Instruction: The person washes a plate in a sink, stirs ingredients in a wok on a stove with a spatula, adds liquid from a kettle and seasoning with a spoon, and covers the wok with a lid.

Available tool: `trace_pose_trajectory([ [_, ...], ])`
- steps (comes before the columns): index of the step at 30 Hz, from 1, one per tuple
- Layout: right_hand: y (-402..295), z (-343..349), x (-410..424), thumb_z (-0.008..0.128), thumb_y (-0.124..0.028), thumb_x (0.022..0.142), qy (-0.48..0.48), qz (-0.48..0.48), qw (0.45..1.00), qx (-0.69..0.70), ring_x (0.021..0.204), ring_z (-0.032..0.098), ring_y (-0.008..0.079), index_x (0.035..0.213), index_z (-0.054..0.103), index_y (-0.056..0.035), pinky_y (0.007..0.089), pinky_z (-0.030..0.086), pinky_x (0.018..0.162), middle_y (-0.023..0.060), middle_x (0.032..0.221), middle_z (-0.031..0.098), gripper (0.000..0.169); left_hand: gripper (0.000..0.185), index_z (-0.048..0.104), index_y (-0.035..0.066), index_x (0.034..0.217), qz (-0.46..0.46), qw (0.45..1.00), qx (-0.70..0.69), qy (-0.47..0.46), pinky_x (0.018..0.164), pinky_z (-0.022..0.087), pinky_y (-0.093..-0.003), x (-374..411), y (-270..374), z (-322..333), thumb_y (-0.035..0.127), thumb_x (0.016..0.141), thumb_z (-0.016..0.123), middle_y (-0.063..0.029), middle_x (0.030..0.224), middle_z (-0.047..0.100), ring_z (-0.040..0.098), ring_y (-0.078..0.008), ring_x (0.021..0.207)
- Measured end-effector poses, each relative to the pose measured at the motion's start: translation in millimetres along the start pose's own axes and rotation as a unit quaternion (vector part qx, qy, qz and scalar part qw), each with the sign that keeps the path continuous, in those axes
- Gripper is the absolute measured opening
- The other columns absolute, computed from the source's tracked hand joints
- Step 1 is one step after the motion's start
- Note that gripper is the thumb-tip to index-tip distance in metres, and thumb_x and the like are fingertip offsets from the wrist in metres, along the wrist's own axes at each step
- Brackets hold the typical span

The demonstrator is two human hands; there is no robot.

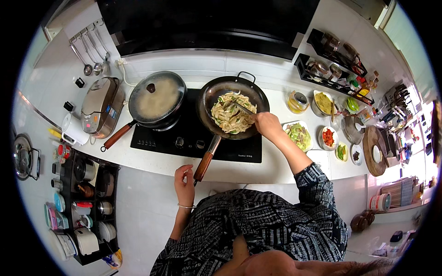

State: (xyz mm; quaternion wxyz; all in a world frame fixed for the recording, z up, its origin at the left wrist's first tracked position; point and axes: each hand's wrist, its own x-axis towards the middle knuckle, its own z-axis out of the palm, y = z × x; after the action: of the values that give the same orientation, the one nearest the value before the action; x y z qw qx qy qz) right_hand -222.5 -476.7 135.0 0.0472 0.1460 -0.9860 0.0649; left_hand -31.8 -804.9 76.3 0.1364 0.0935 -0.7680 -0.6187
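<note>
A dark wok stands on the right side of the black cooktop, its wooden handle pointing at me. Pale strips of food with green and red pieces lie in it. Above the wok's right rim, my right hand grips a dark utensil whose far end is in the food. My left hand hangs beside the wok handle with curled fingers, holding nothing; I cannot tell whether it touches the handle. On the left burner sits a pan under a glass lid.
On the right of the counter stand a plate of lettuce, bowls of yellow food and red peppers, and a round wooden board. A rice cooker stands left. The range hood overhangs the back.
</note>
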Motion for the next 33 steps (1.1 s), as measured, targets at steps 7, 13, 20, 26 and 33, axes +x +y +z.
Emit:
trace_pose_trajectory([
  [7,-5.5,15.2,9.4,0.057,-0.005,0.081,-0.018,0.004,1.0,0.001,0.081,0.068,0.0384,0.087,0.071,-0.0037,0.0483,0.056,0.071,0.0224,0.082,0.069,0.015,0.015,0.064,0.006,0.11,0.031,0.999,-0.001,-0.021,0.084,0.048,-0.0278,8.4,-0.8,9.3,0.006,0.097,0.056,-0.0062,0.111,0.065,0.06,-0.0176,0.099],
  [13,4.4,-111.3,-62.2,0.056,-0.009,0.088,-0.081,0.026,0.992,0.091,0.089,0.066,0.0391,0.112,0.071,-0.0038,0.0471,0.052,0.082,0.0233,0.094,0.069,0.028,0.017,0.063,0.006,0.112,0.016,1.0,-0.001,-0.003,0.084,0.048,-0.0294,4.4,-1.4,5.4,0.008,0.097,0.057,-0.0065,0.114,0.065,0.06,-0.0183,0.102],
  [20,0.4,-77.9,-86.4,0.06,-0.013,0.089,-0.11,0.038,0.982,0.151,0.087,0.066,0.0394,0.11,0.072,-0.0078,0.0454,0.053,0.081,0.0207,0.093,0.07,0.025,0.022,0.061,0.007,0.117,0.002,1.0,0.002,-0.024,0.084,0.049,-0.0313,8.5,-15.3,13.9,0.011,0.096,0.06,-0.0068,0.118,0.064,0.06,-0.019,0.105],
  [26,21.6,-120.2,-83.0,0.062,-0.015,0.087,-0.087,0.046,0.995,0.015,0.085,0.069,0.0343,0.106,0.075,-0.012,0.0446,0.055,0.079,0.0167,0.09,0.072,0.023,0.03,0.058,0.007,0.121,0.019,0.994,0.067,-0.08,0.082,0.049,-0.0315,17.7,-25.3,17.2,0.015,0.093,0.065,-0.0078,0.115,0.062,0.06,-0.0201,0.101],
  [33,35.1,-90.7,-56.2,0.063,-0.013,0.083,-0.081,0.017,0.996,0.02,0.088,0.069,0.033,0.107,0.075,-0.0136,0.0433,0.055,0.079,0.015,0.092,0.072,0.026,0.029,0.058,0.006,0.121,0.013,0.992,0.019,-0.125,0.076,0.051,-0.0305,19.3,-32.3,26.6,0.015,0.094,0.064,-0.0088,0.109,0.06,0.06,-0.0198,0.095],
])
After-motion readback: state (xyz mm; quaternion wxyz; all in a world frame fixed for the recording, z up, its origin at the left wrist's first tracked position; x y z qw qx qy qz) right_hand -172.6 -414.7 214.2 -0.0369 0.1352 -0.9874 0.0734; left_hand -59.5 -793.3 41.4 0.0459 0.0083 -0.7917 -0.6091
